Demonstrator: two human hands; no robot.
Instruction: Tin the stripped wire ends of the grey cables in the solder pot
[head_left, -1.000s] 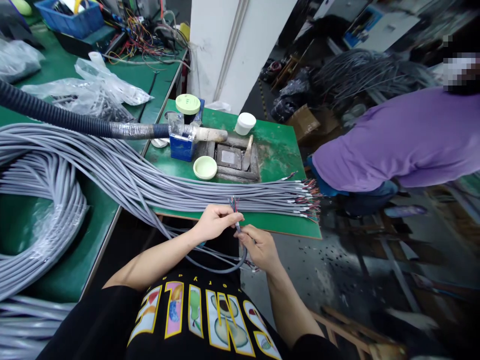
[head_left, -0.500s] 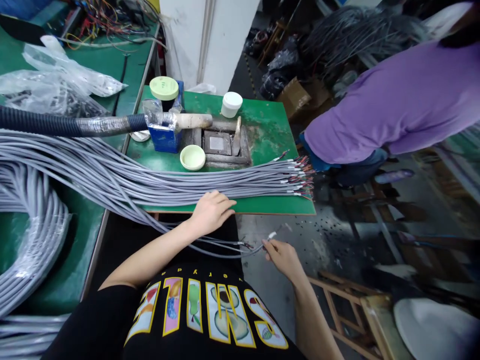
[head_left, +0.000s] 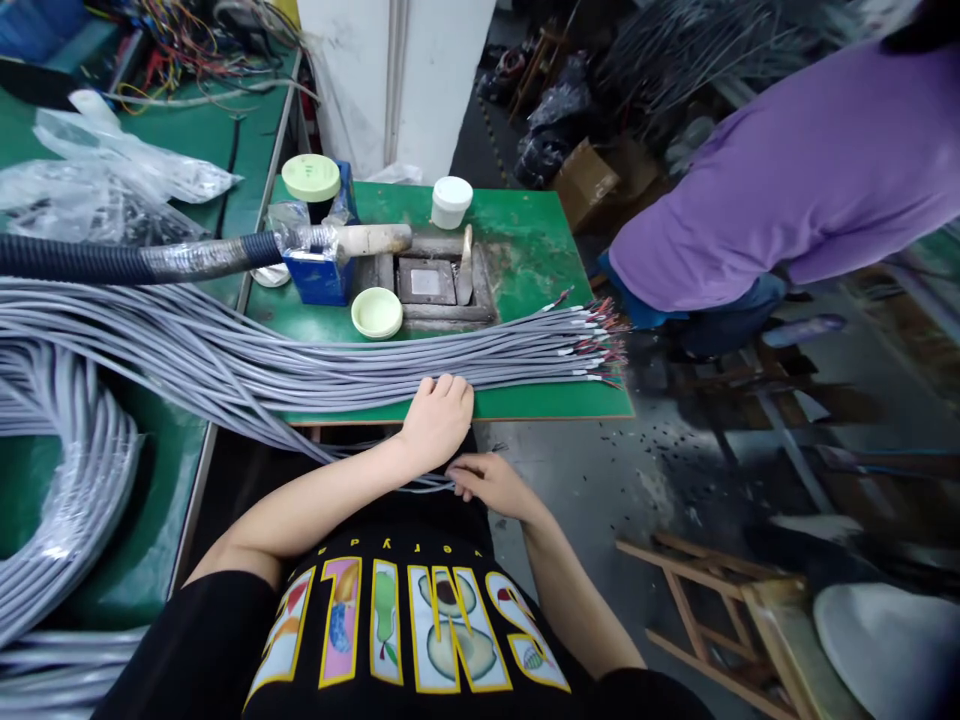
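A bundle of grey cables [head_left: 315,355] lies across the small green table [head_left: 540,270], their stripped coloured ends [head_left: 600,350] fanned out at the right edge. My left hand [head_left: 437,418] rests at the table's near edge, fingers curled against the nearest cables. My right hand [head_left: 487,482] is below the table edge over my lap, fingers pinched on a thin grey cable [head_left: 420,485] that runs left under the table.
A black hose [head_left: 112,258] ends at a blue box [head_left: 319,278] beside a metal solder pot [head_left: 427,285], a green lid [head_left: 376,312] and a white jar [head_left: 451,201]. Cable coils [head_left: 67,480] fill the left bench. A person in purple [head_left: 795,190] bends at the right; a wooden stool [head_left: 720,610] stands below.
My right hand has drawn back left to my lap along the thin cable. My left hand moved from the wire ends to the table edge. The view shifted slightly.
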